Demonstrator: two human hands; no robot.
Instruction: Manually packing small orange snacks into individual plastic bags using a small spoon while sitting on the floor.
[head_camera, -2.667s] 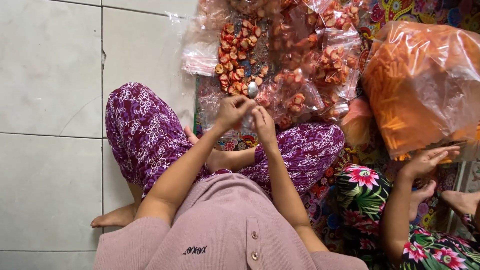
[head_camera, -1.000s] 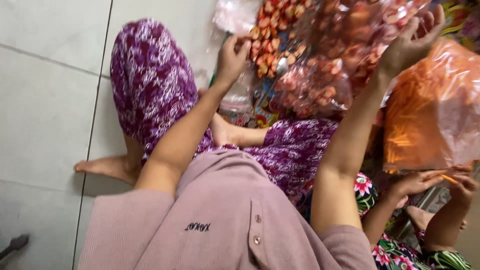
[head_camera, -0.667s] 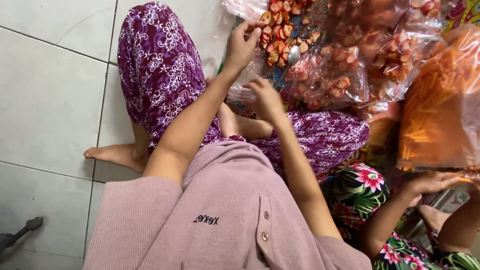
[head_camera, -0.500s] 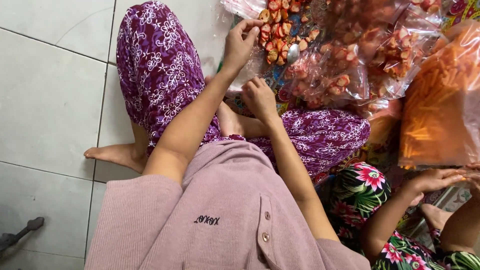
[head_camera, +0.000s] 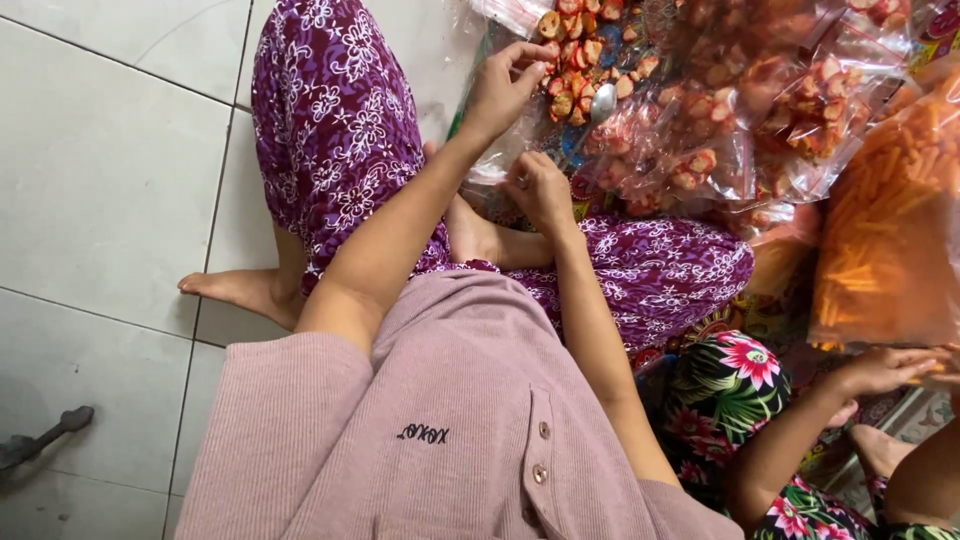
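Clear plastic bags (head_camera: 700, 150) stuffed with red-and-tan snack pieces (head_camera: 575, 60) lie heaped on the floor in front of the seated person's crossed legs, glossy and crumpled, some pieces showing loose at an open mouth near the top. Seen from the head camera, the left hand (head_camera: 500, 85) reaches to the near edge of that open bag, thumb and fingertips pinched together on the thin plastic or on a piece; which of the two cannot be told. The right hand (head_camera: 540, 190) sits lower, just above a bare foot (head_camera: 480, 235), fingers curled into a loose fist against the bag's lower edge. A bigger bag of orange sticks (head_camera: 880, 230) stands to the right, and another person's hand (head_camera: 880, 370), above a flowered sleeve (head_camera: 735, 375), touches its bottom
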